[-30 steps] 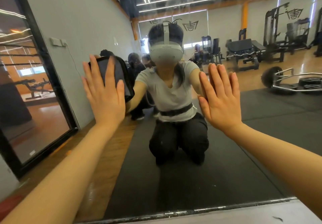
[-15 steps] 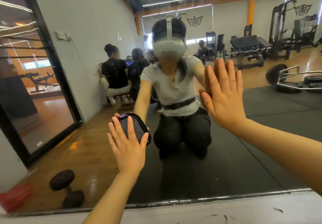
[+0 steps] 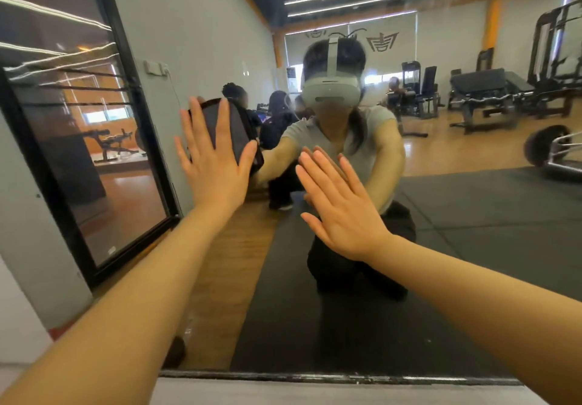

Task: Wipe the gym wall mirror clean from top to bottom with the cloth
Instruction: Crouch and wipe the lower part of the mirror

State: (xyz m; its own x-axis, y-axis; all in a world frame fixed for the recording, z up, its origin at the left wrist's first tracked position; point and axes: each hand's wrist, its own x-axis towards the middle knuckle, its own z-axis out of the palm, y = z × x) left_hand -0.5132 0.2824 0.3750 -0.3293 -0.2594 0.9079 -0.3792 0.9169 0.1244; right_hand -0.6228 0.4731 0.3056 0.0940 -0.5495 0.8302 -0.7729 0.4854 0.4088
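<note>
Pressing cloth [image 3: 226, 127] flat to mirror [image 3: 472, 247], left hand [image 3: 217, 165] fingers spread; right hand [image 3: 340, 212] flat, fingers together.

My arms are bare from the wrist to the frame edge; no sleeve, watch, ring or glove shows on either. My left hand [image 3: 217, 165] and right hand [image 3: 343, 212] carry short, unpainted nails. The mirror [image 3: 472, 247] shows the rest of me. A light grey headset [image 3: 330, 91] covers the upper face, with a grey strap [image 3: 333, 55] running over the crown of dark hair. A dark ponytail [image 3: 357, 130] hangs over one shoulder. I wear a pale grey short-sleeved T-shirt [image 3: 318, 140] and black trousers [image 3: 346, 266]. The waist is hidden behind my right hand.
</note>
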